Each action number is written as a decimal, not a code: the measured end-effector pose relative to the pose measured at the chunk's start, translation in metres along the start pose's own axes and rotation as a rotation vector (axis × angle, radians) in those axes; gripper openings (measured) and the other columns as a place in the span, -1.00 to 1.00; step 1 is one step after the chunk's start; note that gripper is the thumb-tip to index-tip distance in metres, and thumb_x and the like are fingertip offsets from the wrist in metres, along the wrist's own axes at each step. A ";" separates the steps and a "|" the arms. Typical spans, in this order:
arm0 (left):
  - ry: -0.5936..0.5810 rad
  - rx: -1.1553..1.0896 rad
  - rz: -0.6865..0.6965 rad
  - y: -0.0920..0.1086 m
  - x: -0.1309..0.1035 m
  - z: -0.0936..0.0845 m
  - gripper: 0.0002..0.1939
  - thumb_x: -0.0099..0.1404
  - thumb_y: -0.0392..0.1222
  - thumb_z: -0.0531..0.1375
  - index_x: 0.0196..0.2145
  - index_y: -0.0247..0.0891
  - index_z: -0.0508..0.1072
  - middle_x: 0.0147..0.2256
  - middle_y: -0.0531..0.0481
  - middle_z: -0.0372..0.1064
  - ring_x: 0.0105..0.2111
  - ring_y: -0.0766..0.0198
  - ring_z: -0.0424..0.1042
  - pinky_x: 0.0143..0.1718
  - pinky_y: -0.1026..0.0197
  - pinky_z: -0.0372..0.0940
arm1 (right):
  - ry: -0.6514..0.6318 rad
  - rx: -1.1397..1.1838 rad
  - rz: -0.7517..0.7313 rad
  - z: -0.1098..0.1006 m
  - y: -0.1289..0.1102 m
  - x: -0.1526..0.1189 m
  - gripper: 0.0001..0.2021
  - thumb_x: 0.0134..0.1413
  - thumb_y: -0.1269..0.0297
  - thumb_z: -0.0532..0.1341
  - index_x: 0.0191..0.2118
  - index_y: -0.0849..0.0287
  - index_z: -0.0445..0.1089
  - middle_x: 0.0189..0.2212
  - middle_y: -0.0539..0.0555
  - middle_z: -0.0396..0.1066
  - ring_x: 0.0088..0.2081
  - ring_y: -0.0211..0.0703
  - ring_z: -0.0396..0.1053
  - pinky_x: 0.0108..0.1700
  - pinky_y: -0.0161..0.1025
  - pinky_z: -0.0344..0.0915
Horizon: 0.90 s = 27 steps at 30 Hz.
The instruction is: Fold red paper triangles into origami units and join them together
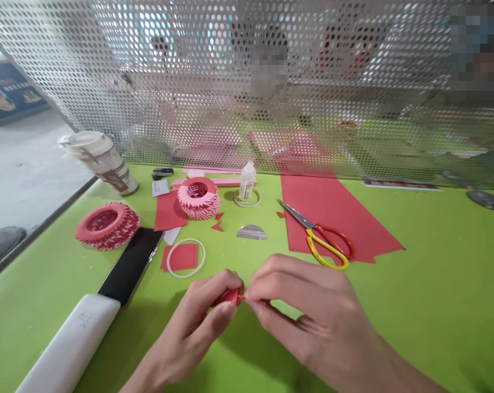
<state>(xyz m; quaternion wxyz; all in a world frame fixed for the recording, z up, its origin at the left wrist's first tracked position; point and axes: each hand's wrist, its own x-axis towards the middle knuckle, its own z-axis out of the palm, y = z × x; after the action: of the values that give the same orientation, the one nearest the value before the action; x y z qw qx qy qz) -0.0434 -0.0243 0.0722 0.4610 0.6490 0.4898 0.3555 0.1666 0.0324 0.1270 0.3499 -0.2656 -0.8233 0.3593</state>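
Note:
Between finger and thumb, my left hand (203,314) grips a small folded red paper piece (231,296). My right hand (304,311) is closed in a pinch on a thin red bit at that piece's right end; its fingers cover most of what they hold. Just beyond my hands, a white ring (203,261) lies over red paper squares (181,256). Farther off are a grey half-disc (251,232), small red paper scraps (218,225) and scissors (312,225) with one red and one yellow handle, resting partly on a large red paper sheet (337,213).
Two ring-shaped folded-paper pieces, one red (107,226) and one pink (198,199), stand at the left and back. Nearby are a phone (134,265), a white power bank (72,338), a glue bottle (247,179) and a paper cup (103,158). A perforated metal screen (214,98) borders the green table (427,305).

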 end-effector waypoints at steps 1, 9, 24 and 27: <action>0.002 -0.006 0.001 0.000 0.001 0.000 -0.44 0.59 0.31 -0.05 -0.19 -0.22 0.44 -0.32 0.03 0.37 -0.33 0.20 0.27 -0.21 0.19 0.17 | -0.001 0.001 -0.013 0.000 0.000 0.000 -0.86 0.35 0.52 0.28 -0.20 0.12 0.51 -0.30 0.03 0.52 -0.30 -0.20 0.50 -0.23 -0.30 0.43; 0.005 0.001 -0.009 0.002 0.002 -0.001 -0.44 0.59 0.30 -0.04 -0.19 -0.22 0.45 -0.33 0.02 0.38 -0.33 0.20 0.27 -0.22 0.19 0.18 | 0.000 -0.013 0.000 0.000 -0.001 -0.001 -0.84 0.35 0.52 0.27 -0.21 0.09 0.50 -0.31 0.03 0.52 -0.32 -0.20 0.50 -0.24 -0.29 0.44; -0.095 0.060 0.004 0.005 0.005 -0.001 -0.58 0.63 0.12 -0.04 -0.27 -0.20 0.37 -0.37 0.05 0.32 -0.35 0.23 0.27 -0.25 0.22 0.21 | -0.162 -0.144 0.052 -0.010 -0.002 -0.004 -0.83 0.42 0.50 0.23 -0.19 0.15 0.54 -0.28 0.03 0.49 -0.28 -0.22 0.47 -0.22 -0.28 0.37; -0.131 -0.023 -0.084 0.005 0.003 0.001 -0.53 0.64 0.15 -0.06 -0.32 -0.19 0.32 -0.37 0.04 0.30 -0.32 0.21 0.26 -0.19 0.21 0.22 | -0.192 -0.111 0.060 -0.008 0.003 -0.002 -0.83 0.43 0.49 0.24 -0.20 0.14 0.55 -0.26 0.04 0.52 -0.27 -0.22 0.48 -0.21 -0.30 0.37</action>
<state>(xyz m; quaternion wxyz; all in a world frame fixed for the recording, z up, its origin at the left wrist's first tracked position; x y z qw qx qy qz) -0.0407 -0.0218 0.0764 0.5139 0.6445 0.4814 0.2980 0.1747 0.0357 0.1278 0.2433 -0.2734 -0.8634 0.3472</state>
